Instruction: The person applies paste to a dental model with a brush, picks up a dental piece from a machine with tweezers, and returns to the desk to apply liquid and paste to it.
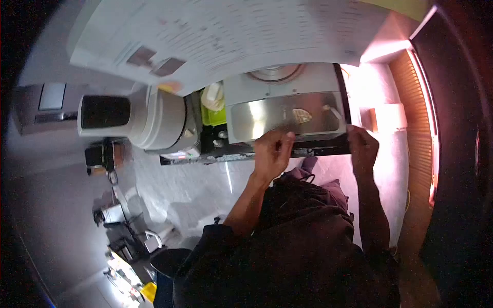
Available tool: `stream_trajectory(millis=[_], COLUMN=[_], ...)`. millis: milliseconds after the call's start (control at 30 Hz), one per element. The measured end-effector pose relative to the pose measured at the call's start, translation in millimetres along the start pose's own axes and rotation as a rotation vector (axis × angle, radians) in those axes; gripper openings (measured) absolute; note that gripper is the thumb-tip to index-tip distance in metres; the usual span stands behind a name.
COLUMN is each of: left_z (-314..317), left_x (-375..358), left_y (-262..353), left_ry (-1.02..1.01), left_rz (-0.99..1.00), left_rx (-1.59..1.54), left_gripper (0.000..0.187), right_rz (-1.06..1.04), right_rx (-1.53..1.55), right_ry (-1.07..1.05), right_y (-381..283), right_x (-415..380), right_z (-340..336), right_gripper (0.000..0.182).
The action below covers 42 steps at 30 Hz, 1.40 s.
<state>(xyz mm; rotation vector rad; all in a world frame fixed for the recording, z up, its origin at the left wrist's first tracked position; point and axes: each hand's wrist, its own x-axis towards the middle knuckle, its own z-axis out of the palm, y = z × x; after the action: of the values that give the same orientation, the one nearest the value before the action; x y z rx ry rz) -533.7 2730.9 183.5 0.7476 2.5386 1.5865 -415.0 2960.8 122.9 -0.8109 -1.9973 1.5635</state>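
Note:
My left hand [274, 150] is at the front edge of a shiny metal tray [244, 119], its fingers curled together with the thumb beside them. Whatever lies between those fingers, if anything, is too small to make out. Just past the tray's right front corner is my right hand [362, 147], closed, with its fingertips bent inward. Its grip is hidden too. A small pale, oval piece [302, 115] lies on the tray, beyond my left hand. The tray belongs to a light grey machine [303, 82] with a round part [276, 73] at its back.
A bulky white device [159, 118] with a dark screen [106, 111] stands to the left. Between the machines is a green basket [214, 117] holding a white bag [213, 97]. Printed sheets [221, 36] hang above. A slatted wooden panel [417, 118] borders the right.

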Motion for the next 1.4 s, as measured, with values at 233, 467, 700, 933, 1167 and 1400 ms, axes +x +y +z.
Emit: stream_trajectory(millis=[233, 467, 700, 933, 1167, 1400], left_z=[2, 5, 8, 4, -33, -49], left_x=[-5, -5, 1, -2, -23, -31], left_y=[-7, -9, -4, -9, -58, -69], left_ry=[-0.022, -0.008, 0.04, 0.166, 0.508, 0.587], left_rz=[-0.064, -0.073, -0.004, 0.028, -0.114, -0.178], left_rx=[-0.056, -0.071, -0.016, -0.001, -0.009, -0.083], left_gripper=[0.038, 0.037, 0.037, 0.036, 0.043, 0.045], right_rz=[0.027, 0.089, 0.079, 0.083, 0.112, 0.114], right_rx=[-0.151, -0.115, -0.003, -0.11, -0.099, -0.086], right_ry=[-0.079, -0.06, -0.054, -0.117, -0.065, -0.045], right_y=[-6, -18, -3, -13, -6, -11], right_x=[9, 11, 14, 15, 17, 19], right_z=[-6, -5, -5, -8, -12, -11], right_gripper=[0.024, 0.026, 0.019, 0.029, 0.027, 0.019])
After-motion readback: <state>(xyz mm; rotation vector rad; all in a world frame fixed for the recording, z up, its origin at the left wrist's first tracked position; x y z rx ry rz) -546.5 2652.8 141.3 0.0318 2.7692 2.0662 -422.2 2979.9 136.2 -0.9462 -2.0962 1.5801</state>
